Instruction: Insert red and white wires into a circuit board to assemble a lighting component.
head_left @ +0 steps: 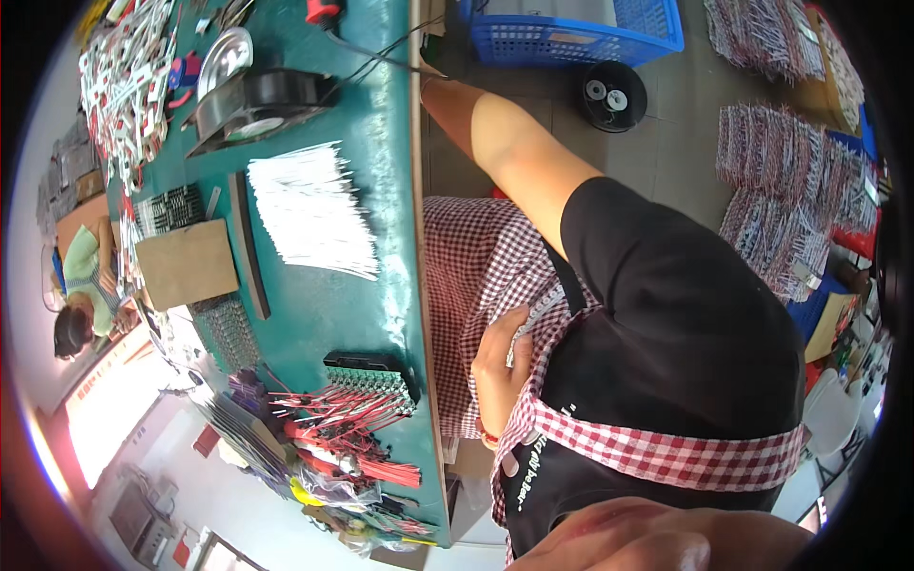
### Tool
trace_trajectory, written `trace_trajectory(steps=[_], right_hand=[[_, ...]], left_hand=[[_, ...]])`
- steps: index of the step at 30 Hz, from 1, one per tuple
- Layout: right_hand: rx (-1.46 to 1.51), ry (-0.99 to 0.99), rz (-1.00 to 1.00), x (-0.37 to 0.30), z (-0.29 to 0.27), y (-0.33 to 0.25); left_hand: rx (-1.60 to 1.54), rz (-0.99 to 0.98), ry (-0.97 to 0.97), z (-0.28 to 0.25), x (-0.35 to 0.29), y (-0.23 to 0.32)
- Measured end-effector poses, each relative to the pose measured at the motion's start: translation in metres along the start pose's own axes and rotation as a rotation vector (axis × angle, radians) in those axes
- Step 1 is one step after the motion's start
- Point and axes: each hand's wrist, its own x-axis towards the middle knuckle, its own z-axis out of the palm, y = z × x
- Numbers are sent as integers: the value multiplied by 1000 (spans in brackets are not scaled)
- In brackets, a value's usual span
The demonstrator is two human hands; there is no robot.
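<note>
My left hand [495, 371] is at my checked apron [466, 257], its fingers bent and thumb close to them. A pale, textured strip [546, 306] runs between thumb and fingers; whether it belongs to the apron I cannot make out. My right forearm [490, 128] reaches to the edge of the green tabletop [333, 324], where the hand drops out of sight. On the tabletop lie a bundle of thin white strands [314, 209] and a black holder [367, 362] with a row of small green circuit boards trailing red wires.
A black fan-like unit [257, 105], a dark bar [249, 246] and a brown board [187, 265] lie on the tabletop. More red wires [390, 473] are heaped alongside. A blue crate [576, 40] and black bin [612, 97] stand on the floor. A co-worker [90, 276] sits across.
</note>
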Motion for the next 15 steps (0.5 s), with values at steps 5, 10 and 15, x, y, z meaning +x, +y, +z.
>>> trace_trajectory(steps=[5, 10, 15], right_hand=[[-743, -140, -357, -74, -32, -53], [-1363, -555, -710, -154, -98, -112], [-1545, -799, 503, -282, -5, -165]], left_hand=[[-131, 42, -114, -17, -11, -4], [-346, 276, -177, -85, -57, -18], [-543, 260, 797, -124, -177, -90]])
